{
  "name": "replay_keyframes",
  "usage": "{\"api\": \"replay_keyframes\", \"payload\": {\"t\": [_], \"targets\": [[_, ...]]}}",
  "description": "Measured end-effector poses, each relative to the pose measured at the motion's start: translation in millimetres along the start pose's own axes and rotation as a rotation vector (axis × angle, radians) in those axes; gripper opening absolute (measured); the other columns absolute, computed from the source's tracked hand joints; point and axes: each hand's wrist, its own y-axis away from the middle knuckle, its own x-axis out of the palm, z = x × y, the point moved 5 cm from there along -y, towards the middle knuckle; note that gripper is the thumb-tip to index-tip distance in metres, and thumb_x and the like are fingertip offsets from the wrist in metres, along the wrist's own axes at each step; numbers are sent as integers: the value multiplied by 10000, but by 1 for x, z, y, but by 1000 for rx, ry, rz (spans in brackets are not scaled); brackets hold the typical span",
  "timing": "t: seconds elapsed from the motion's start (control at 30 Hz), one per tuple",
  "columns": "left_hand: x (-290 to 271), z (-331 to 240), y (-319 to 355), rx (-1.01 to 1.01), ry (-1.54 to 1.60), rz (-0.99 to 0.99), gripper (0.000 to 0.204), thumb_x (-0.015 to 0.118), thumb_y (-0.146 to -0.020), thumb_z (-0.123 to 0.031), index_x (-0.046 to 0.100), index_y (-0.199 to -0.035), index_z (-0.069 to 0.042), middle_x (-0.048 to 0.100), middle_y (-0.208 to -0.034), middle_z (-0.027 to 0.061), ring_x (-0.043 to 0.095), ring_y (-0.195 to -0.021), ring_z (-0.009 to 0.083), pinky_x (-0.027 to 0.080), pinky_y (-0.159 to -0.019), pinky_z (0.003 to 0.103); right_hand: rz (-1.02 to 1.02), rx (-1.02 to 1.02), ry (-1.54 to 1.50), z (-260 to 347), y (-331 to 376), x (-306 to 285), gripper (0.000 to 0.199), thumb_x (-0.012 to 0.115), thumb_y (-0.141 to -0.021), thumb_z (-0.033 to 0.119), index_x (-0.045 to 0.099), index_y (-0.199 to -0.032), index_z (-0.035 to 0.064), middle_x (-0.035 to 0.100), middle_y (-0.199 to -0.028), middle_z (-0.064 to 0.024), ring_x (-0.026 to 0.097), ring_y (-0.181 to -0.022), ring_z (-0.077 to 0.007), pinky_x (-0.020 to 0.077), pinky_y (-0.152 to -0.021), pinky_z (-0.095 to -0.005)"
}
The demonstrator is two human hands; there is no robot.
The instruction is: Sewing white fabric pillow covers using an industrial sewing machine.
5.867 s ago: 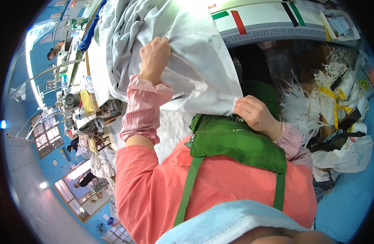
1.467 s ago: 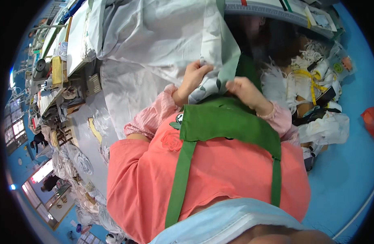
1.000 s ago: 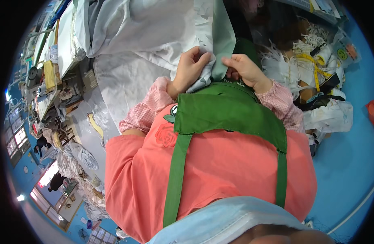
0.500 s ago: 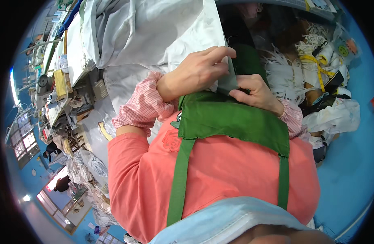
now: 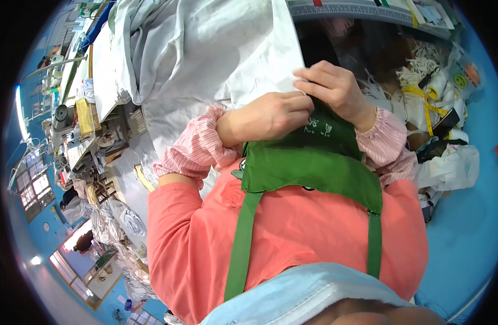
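A large piece of white fabric (image 5: 205, 51) spreads away from my lap, its straight right edge running down to my hands. My left hand (image 5: 273, 116) is closed with curled fingers at the near end of that edge, over the green apron (image 5: 314, 168). My right hand (image 5: 341, 92) pinches the fabric's edge just beyond and to the right, thumb and fingers pressed together. The fingertips of both hands are close to each other. What lies under the left fingers is mostly hidden.
On the right are bundles of white strips (image 5: 422, 59), a yellow tape measure (image 5: 426, 103), a dark phone-like object (image 5: 445, 122) and a white plastic bag (image 5: 449, 167). A grey ruler (image 5: 357, 12) lies along the far edge. Cluttered worktables (image 5: 78, 141) stand on the left.
My right hand has moved up and away from my body to the fabric's edge. My left hand has come down towards the apron. The grey-looking flap between them no longer shows.
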Motion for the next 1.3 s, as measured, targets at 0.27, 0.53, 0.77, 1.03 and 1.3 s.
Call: {"api": "replay_keyframes", "payload": {"t": [0.27, 0.53, 0.77, 1.03, 1.3], "targets": [[-105, 222, 111, -926, -746, -421, 550, 597, -928, -479, 525, -1369, -157, 487, -1430, 211, 492, -1272, 416, 398, -1032, 500, -21, 241, -122, -30, 34, 33, 240, 656, -699, -92, 696, -906, 22, 711, -901, -96, 674, -767, -260, 557, -650, -334], [-150, 294, 123, -910, -997, -348, 584, 492, -947, -598, 578, -1352, -187, 573, -1336, 204, 525, -1212, 412, 382, -1016, 531, -23, 372, -199, -55, 22, 42, 286, 658, -667, -115, 699, -912, 28, 712, -907, -80, 666, -764, -252, 557, -655, -330], [-182, 330, 111, -1180, -701, -240, 675, 536, -929, -502, 481, -1404, -27, 502, -1332, 289, 479, -1183, 476, 349, -1028, 540, -11, 420, -205, -91, -3, 46, 314, 644, -656, -136, 701, -920, 25, 708, -903, -92, 654, -749, -262, 540, -640, -344], [-208, 398, 121, -1113, -710, -289, 661, 504, -935, -554, 540, -1353, -44, 549, -1269, 295, 558, -1080, 475, 439, -954, 501, -56, 439, -176, -128, -33, 47, 347, 670, -644, -159, 703, -934, 28, 708, -907, -95, 647, -741, -259, 533, -638, -341], [-248, 459, 117, -1133, -654, -241, 710, 452, -956, -593, 598, -1213, 52, 622, -1157, 329, 586, -1084, 468, 436, -968, 488, -44, 398, -81, -150, -78, 42, 349, 664, -654, -156, 702, -938, 43, 717, -915, -77, 651, -741, -242, 531, -646, -326]]}}
